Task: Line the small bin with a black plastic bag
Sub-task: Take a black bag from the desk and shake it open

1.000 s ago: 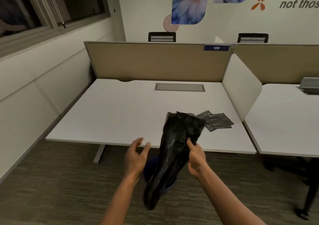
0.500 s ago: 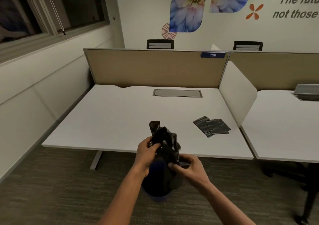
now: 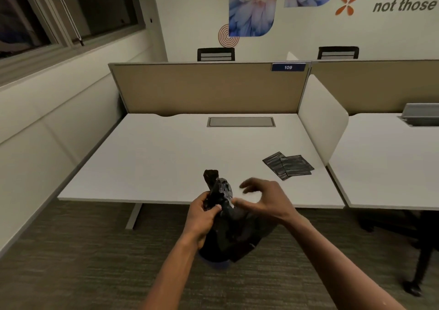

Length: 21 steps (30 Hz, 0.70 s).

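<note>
A crumpled black plastic bag (image 3: 234,226) hangs in front of the desk edge, its top bunched upward. My left hand (image 3: 203,217) grips the bag's bunched top. My right hand (image 3: 264,199) is beside it, thumb touching the bag's top, the other fingers spread and curled above it. Only a thin blue sliver of the small bin (image 3: 217,265) shows on the floor below the bag; the bag covers the rest.
A white desk (image 3: 166,167) stands ahead with beige partitions behind and a white divider at its right. Two folded black bags (image 3: 288,166) lie on its right side. A second desk (image 3: 389,167) is at right, with a chair base under it. Carpet underfoot.
The bag came down from a long hanging shape into a bunch over the bin. My left hand took hold of its top; my right hand loosened its grasp and spread its fingers.
</note>
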### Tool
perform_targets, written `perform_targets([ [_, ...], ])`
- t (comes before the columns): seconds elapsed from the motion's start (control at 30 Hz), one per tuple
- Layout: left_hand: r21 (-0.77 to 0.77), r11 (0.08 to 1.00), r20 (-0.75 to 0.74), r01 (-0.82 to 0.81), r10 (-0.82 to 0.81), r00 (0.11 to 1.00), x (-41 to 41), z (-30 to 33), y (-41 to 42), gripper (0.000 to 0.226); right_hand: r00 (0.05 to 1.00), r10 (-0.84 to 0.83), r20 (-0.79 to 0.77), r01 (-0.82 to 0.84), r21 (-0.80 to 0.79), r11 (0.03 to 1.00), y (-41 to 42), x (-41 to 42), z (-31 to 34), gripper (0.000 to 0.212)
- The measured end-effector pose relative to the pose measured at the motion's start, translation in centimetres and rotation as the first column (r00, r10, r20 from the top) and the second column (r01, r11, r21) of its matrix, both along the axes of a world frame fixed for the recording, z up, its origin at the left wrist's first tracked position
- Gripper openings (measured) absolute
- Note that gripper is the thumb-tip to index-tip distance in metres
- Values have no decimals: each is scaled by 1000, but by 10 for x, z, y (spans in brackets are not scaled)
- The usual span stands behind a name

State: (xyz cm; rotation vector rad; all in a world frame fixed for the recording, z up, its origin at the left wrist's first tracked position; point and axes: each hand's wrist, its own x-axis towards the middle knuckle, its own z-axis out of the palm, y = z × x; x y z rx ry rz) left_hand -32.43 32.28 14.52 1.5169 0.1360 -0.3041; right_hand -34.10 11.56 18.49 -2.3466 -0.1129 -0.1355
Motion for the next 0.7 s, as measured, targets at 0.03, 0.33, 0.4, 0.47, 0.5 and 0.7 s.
perform_targets([
  [0.03, -7, 1000, 8, -24, 24, 1000, -1, 0, -2, 35, 998, 33, -57, -35, -34, 999, 5, 0, -2, 73],
  [0.33, -196, 965, -23, -171, 170, 985, -12, -8, -3, 31, 953, 104, -285, -13, 302, 953, 16, 4, -59, 13],
  [0.4, -191, 965, -16, -177, 178, 984, -15, -11, 3, 30, 944, 129, -303, 44, 503, 863, 12, 2, -61, 28],
  [0.47, -181, 970, -11, -165, 165, 986, -16, -15, 11, 32, 931, 135, -340, 129, 651, 748, 6, 2, -62, 35],
  [0.5, -173, 972, -8, -157, 158, 987, -17, -18, 15, 34, 920, 128, -369, 183, 696, 694, 3, 3, -61, 36],
  [0.7, -133, 982, -29, -131, 128, 991, -14, -35, 39, 44, 867, -93, -490, 458, 709, 536, -5, 7, -60, 20],
])
